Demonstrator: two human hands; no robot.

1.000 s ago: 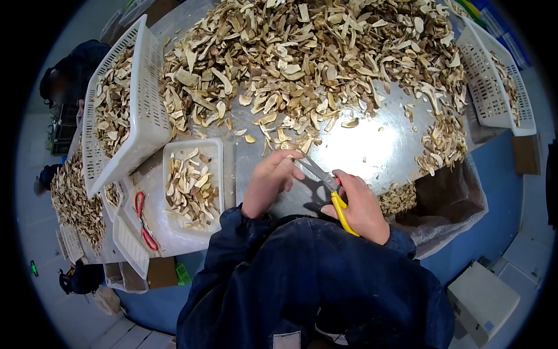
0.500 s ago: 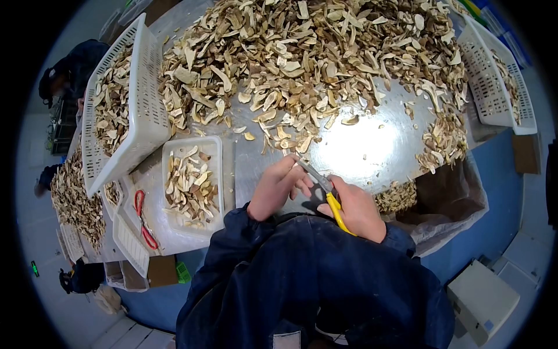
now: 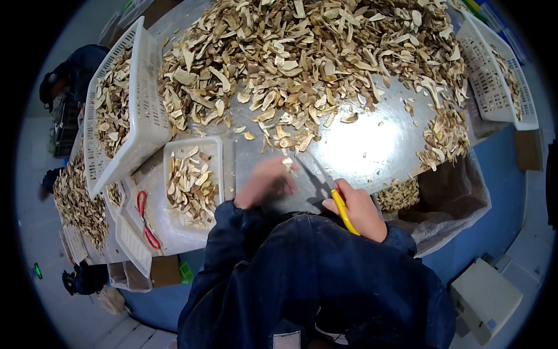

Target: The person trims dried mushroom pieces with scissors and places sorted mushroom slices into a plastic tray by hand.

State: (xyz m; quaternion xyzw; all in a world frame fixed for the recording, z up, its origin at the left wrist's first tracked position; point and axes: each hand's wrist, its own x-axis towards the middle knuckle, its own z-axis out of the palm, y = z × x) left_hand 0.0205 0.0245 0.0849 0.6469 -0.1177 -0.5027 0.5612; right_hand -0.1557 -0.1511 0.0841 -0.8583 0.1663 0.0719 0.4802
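Note:
Between the fingertips of my left hand is a small pale mushroom slice; the hand is a little blurred. My right hand grips the yellow handle of the scissors, whose blades point up and left, apart from the left hand. Beyond both hands lies a large heap of dried mushroom slices on the metal table. Left of my left hand, a white tray holds more slices.
Slatted white baskets with slices stand at the left and right. Red-handled scissors lie at the left. A lined bin is below the table's right edge. Other people are at the far left.
My left hand has moved left, away from the scissor blades, with a small slice in its fingers. My right hand still holds the scissors in nearly the same place.

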